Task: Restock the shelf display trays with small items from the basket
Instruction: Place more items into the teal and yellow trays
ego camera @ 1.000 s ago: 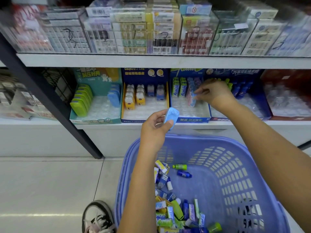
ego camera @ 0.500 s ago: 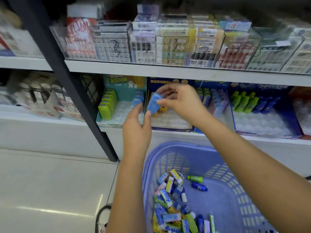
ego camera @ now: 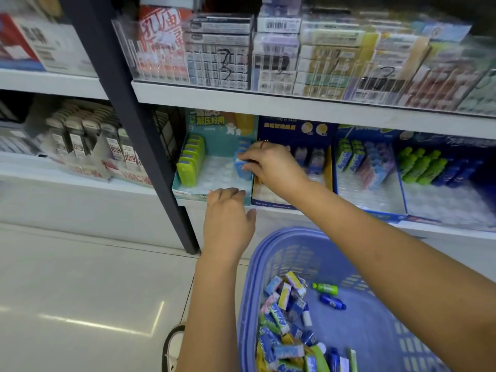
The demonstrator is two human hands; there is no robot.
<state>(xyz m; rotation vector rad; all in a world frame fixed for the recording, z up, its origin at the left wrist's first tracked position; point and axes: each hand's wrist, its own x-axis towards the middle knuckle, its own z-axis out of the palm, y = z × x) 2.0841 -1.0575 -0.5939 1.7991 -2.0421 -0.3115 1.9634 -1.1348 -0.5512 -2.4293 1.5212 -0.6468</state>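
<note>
My right hand point(ego camera: 271, 163) pinches a light blue case point(ego camera: 239, 165) and holds it at the front of the blue row on the right side of the teal display tray point(ego camera: 188, 189). Green cases point(ego camera: 191, 162) stand in a row on that tray's left side. My left hand point(ego camera: 226, 220) hovers just in front of the tray's front edge, fingers relaxed and holding nothing. The blue basket point(ego camera: 271, 253) sits below, with several small packs and bottles point(ego camera: 290, 326) piled in its left half.
A dark blue tray point(ego camera: 268, 204) and further blue trays point(ego camera: 397, 214) with green and blue items stand to the right on the same shelf. A black upright post point(ego camera: 139, 130) stands left of the teal tray. Boxed goods fill the upper shelf. My shoe point(ego camera: 173, 347) is at the bottom.
The blue case went from my left hand to my right, which carried it left into the teal tray. My left hand let go and dropped to the tray's front edge. The view shifted left.
</note>
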